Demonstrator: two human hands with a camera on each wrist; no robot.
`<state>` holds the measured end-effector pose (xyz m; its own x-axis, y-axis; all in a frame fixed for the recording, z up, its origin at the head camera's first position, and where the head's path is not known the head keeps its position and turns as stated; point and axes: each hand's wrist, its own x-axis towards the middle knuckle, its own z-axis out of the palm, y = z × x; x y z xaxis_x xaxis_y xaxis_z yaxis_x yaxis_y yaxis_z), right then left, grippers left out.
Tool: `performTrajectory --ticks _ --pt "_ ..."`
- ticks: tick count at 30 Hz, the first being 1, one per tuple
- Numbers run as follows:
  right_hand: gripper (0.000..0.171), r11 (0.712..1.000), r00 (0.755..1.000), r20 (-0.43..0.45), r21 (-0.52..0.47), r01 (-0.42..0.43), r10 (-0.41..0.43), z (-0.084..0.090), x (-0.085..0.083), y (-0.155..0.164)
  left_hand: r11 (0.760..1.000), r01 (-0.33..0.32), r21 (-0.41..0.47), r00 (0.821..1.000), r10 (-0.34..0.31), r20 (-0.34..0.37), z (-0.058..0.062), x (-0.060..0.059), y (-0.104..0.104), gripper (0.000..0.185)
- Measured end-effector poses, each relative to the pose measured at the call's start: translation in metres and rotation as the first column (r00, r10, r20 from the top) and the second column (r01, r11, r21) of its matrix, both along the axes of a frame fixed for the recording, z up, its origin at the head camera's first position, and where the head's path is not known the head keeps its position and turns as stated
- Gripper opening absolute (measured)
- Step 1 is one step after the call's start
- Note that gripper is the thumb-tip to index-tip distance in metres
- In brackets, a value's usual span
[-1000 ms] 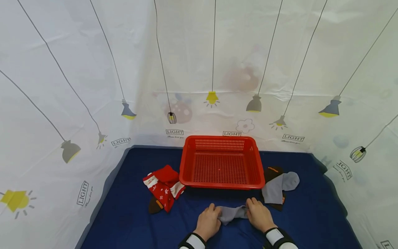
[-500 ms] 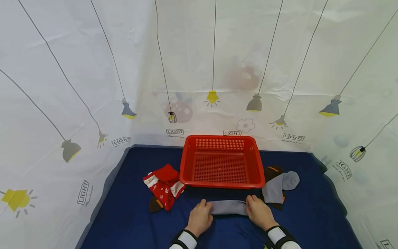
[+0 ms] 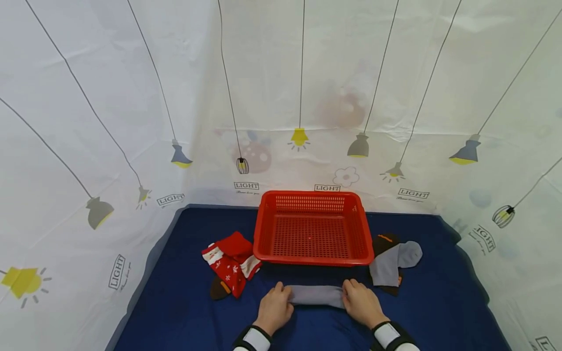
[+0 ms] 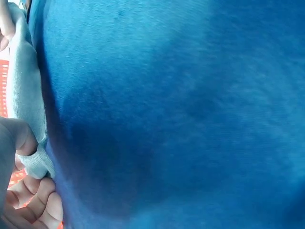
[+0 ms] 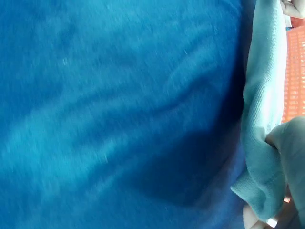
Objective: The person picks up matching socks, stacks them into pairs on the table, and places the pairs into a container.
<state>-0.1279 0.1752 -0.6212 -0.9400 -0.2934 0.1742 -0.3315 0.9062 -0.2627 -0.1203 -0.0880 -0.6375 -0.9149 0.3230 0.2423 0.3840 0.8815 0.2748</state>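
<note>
A grey sock (image 3: 317, 295) is stretched sideways between both hands, in front of the basket. My left hand (image 3: 275, 307) pinches its left end, and in the left wrist view the thumb presses the sock (image 4: 27, 90) near its cuff-like edge. My right hand (image 3: 362, 303) pinches the other end; in the right wrist view the thumb lies over the sock (image 5: 264, 105) and the fingertips are partly hidden beneath it. A second grey sock (image 3: 391, 265) lies at the right, on top of a brown sock (image 3: 386, 240).
A red plastic basket (image 3: 309, 262) stands behind the hands on the dark blue cloth (image 3: 184, 312). Red patterned socks (image 3: 232, 273) lie by its left side, partly over a brown sock (image 3: 218, 288). White printed sheeting (image 3: 272, 87) encloses the back and sides.
My left hand has moved left, pulling the bunched grey sock out straight. Then both hands have shifted slightly left with it. The basket and the other socks stay put.
</note>
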Motion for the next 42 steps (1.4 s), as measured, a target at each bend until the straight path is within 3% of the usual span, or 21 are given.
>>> performTrajectory --ticks 5,10,15,20,25,28,35,42 --pt "0.024 1.000 1.000 0.012 0.013 0.006 -0.006 -0.008 0.005 -0.008 1.000 -0.016 0.001 1.000 0.016 0.005 -0.005 0.004 -0.005 0.019" --pt "0.024 0.999 0.999 -0.020 0.036 0.033 -0.033 -0.016 0.007 -0.011 0.999 -0.036 -0.002 0.997 0.036 0.061 -0.008 0.006 -0.008 0.018" --pt "0.019 0.997 0.997 0.012 0.020 0.075 -0.075 -0.017 0.008 -0.008 0.999 -0.045 -0.003 0.994 0.045 0.101 -0.008 0.008 -0.012 0.020" --pt "0.015 0.992 0.991 0.041 -0.007 0.127 -0.127 -0.012 0.011 0.001 0.998 -0.068 0.012 0.996 0.068 0.054 -0.008 0.010 -0.019 0.020" --pt "0.019 0.992 0.986 0.108 0.026 0.122 -0.124 -0.011 0.015 0.010 0.997 -0.080 0.014 0.997 0.080 -0.012 -0.007 0.011 -0.024 0.023" --pt "0.023 0.994 0.984 0.138 0.041 0.104 -0.109 -0.014 0.017 0.011 0.997 -0.081 -0.005 0.997 0.081 0.002 -0.007 0.010 -0.025 0.025" --pt "0.037 0.996 0.990 0.116 0.028 0.082 -0.084 -0.023 0.017 0.008 0.996 -0.069 -0.052 0.996 0.072 0.059 -0.010 0.008 -0.021 0.034" --pt "0.034 0.997 0.990 0.116 -0.004 0.083 -0.082 -0.026 0.017 0.004 0.997 -0.065 -0.050 0.997 0.067 0.045 -0.011 0.006 -0.017 0.032"
